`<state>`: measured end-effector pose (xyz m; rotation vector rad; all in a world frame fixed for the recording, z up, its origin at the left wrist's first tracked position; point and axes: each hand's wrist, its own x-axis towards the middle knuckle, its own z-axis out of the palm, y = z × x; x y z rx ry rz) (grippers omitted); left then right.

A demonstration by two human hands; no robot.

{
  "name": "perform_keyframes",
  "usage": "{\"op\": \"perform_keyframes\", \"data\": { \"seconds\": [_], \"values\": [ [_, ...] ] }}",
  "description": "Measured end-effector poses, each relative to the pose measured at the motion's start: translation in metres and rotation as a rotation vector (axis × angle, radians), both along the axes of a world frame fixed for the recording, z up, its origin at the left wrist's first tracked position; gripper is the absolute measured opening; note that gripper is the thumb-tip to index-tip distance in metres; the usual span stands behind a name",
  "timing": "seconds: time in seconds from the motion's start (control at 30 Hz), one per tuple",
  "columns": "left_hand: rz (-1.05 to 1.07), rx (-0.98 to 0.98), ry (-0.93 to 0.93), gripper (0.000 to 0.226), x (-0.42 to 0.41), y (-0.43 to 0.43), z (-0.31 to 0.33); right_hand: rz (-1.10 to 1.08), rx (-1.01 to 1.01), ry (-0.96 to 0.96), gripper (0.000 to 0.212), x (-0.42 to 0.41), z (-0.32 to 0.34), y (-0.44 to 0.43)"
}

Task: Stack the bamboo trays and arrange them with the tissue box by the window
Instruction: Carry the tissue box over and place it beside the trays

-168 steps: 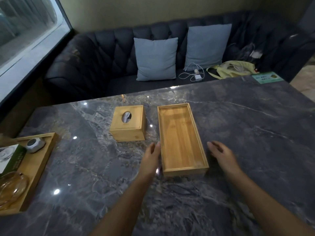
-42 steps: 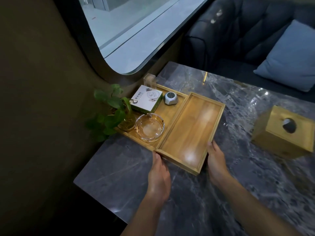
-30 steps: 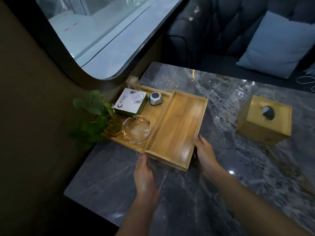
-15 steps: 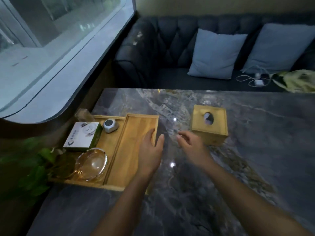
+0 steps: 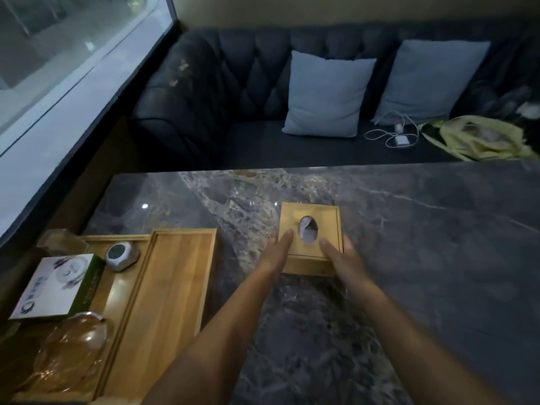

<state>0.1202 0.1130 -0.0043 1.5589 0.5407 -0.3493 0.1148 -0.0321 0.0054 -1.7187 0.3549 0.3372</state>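
Observation:
A square bamboo tissue box (image 5: 318, 229) with an oval hole stands mid-table. My left hand (image 5: 277, 254) lies flat against its left side and my right hand (image 5: 339, 255) against its right front corner, so both clasp the box. An empty bamboo tray (image 5: 166, 290) lies at the left, side by side with a second bamboo tray (image 5: 119, 239) nearer the window. That second tray carries a white and green box (image 5: 55, 286), a small grey device (image 5: 121, 255) and a glass ashtray (image 5: 73, 349).
The table is dark grey marble (image 5: 409, 258). The window (image 5: 58, 54) runs along the left. Behind the table is a dark tufted sofa (image 5: 233, 112) with two light blue cushions (image 5: 324, 93), a white charger cable (image 5: 391, 135) and a yellow bag (image 5: 479, 138).
Both hands let go of the empty tray, now beside the loaded tray near the window, and moved right to close on the tissue box. My view swung from the window side towards the sofa.

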Motion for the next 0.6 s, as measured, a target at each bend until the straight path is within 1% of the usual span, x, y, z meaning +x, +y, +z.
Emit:
{"op": "perform_keyframes", "data": {
  "seconds": [0.03, 0.07, 0.13, 0.2, 0.27, 0.37, 0.53, 0.6],
  "values": [
    [0.011, -0.05, 0.016, 0.05, -0.001, -0.002, -0.001, -0.009, 0.08, 0.009, 0.038, -0.002, -0.002, 0.001],
    [0.011, -0.086, 0.021, 0.05, -0.002, -0.001, -0.001, -0.026, 0.163, 0.022, 0.037, -0.002, -0.003, 0.001],
    [-0.01, -0.169, -0.009, 0.046, -0.01, 0.001, 0.001, -0.022, 0.27, 0.039, 0.042, -0.002, -0.003, 0.001],
    [-0.021, -0.254, -0.053, 0.044, -0.02, 0.006, 0.004, 0.013, 0.279, 0.036, 0.045, -0.004, 0.005, 0.002],
    [-0.028, -0.284, -0.081, 0.046, -0.029, 0.013, 0.012, 0.055, 0.271, 0.011, 0.044, -0.006, 0.018, 0.006],
    [-0.016, -0.227, -0.165, 0.054, -0.045, 0.029, 0.032, 0.149, 0.247, -0.072, 0.04, -0.017, 0.045, 0.02],
    [0.058, -0.156, -0.301, 0.054, -0.09, 0.072, 0.078, 0.253, 0.297, -0.178, 0.047, -0.048, 0.085, 0.063],
    [0.081, -0.079, -0.357, 0.062, -0.117, 0.09, 0.096, 0.336, 0.313, -0.201, 0.053, -0.062, 0.098, 0.083]
  ]
}}
